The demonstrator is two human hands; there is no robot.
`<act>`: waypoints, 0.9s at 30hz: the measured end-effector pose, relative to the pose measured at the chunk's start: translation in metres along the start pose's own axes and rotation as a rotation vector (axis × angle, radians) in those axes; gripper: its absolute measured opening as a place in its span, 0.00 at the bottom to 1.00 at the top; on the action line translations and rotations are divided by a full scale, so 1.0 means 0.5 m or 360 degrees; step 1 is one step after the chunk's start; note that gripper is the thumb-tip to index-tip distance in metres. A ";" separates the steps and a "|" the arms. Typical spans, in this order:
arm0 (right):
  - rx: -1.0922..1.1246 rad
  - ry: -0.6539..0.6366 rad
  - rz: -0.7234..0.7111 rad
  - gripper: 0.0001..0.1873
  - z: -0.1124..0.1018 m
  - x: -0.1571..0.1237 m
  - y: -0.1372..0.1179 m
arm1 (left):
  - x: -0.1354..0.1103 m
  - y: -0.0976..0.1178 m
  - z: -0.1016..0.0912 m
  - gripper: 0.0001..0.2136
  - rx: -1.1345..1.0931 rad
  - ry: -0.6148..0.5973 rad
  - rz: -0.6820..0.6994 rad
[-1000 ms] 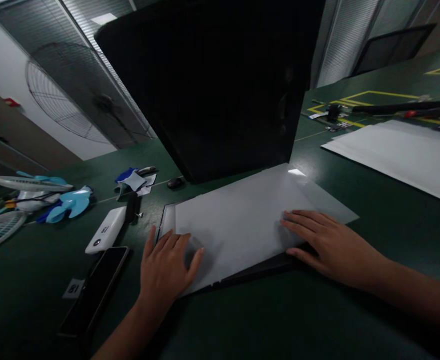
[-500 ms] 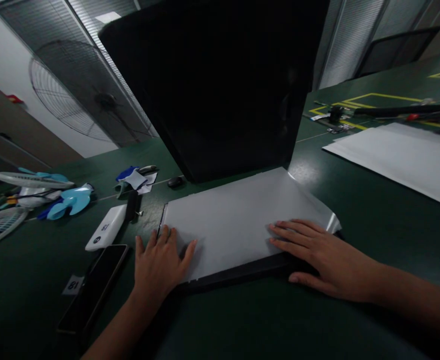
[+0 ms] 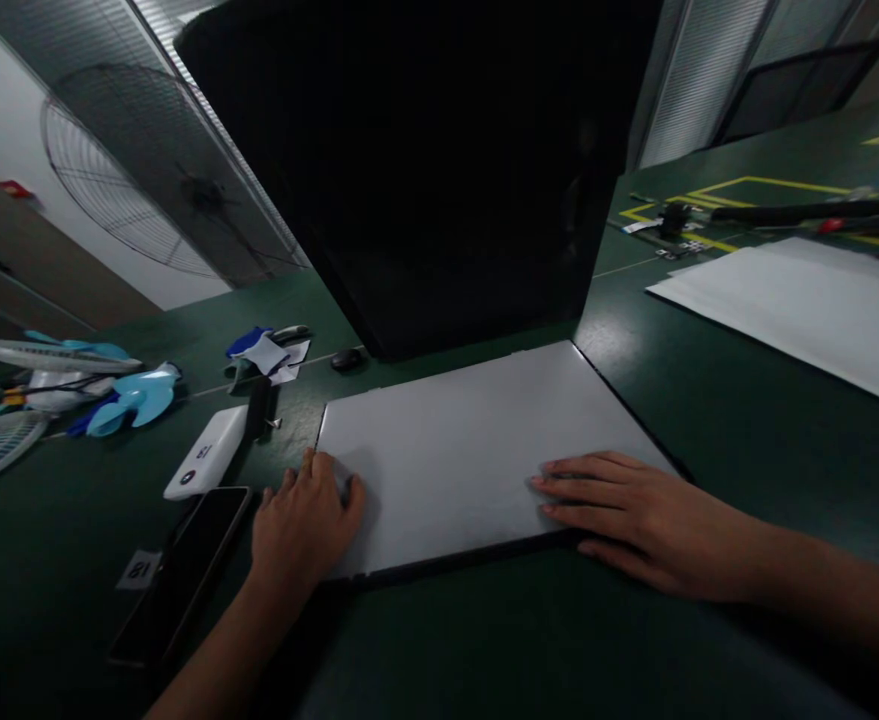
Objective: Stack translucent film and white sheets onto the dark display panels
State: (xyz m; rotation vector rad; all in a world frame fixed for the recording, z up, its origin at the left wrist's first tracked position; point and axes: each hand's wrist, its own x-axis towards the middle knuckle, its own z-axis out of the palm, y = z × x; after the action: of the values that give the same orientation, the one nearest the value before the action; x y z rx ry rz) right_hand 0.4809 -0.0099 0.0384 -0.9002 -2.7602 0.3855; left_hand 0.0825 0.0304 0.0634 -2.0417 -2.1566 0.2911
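A thin white sheet (image 3: 454,450) lies flat on a dark, thin-rimmed panel (image 3: 476,550) on the green table. My left hand (image 3: 304,525) rests at the sheet's left edge, thumb out over the white surface and fingers along the border. On the right part of the sheet lies my right hand (image 3: 626,515), palm down, its fingers stretched out and its thumb near the front rim. Neither hand grips anything that I can see. Behind the sheet stands a large black screen-like panel (image 3: 439,180), tilted in view.
Left of my hands are a dark phone (image 3: 184,575), a white power bank (image 3: 206,455), and blue fan blades (image 3: 135,400) with grille parts. A small black mouse (image 3: 347,360) sits near the standing panel. More white sheets (image 3: 806,310) lie at right, before a black cable-like tube (image 3: 799,212).
The sheet's right end, bent up before, now lies flat along the dark rim. My left hand has shifted slightly left, its fingers drawn in; my right hand stays on the sheet.
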 end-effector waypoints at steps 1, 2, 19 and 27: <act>0.0003 0.0017 -0.0011 0.26 -0.001 0.000 0.001 | 0.000 -0.001 -0.003 0.24 -0.0018 -0.0017 -0.0017; 0.0012 0.0037 -0.0012 0.26 -0.001 -0.001 0.003 | 0.001 -0.002 -0.004 0.23 -0.0045 -0.0027 -0.0030; -0.0820 0.0401 0.2099 0.51 -0.069 -0.186 0.300 | 0.052 -0.068 0.138 0.31 -0.0704 0.0181 0.0238; -0.0822 0.0192 0.2094 0.43 -0.094 -0.162 0.263 | 0.065 -0.082 0.153 0.32 -0.0937 0.0162 0.0203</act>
State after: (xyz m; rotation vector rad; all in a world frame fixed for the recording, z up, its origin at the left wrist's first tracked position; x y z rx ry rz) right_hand 0.6297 0.0521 0.0321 -2.6409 -1.7546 -0.2404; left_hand 0.0222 0.0582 -0.0014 -2.4173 -2.2337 -0.4854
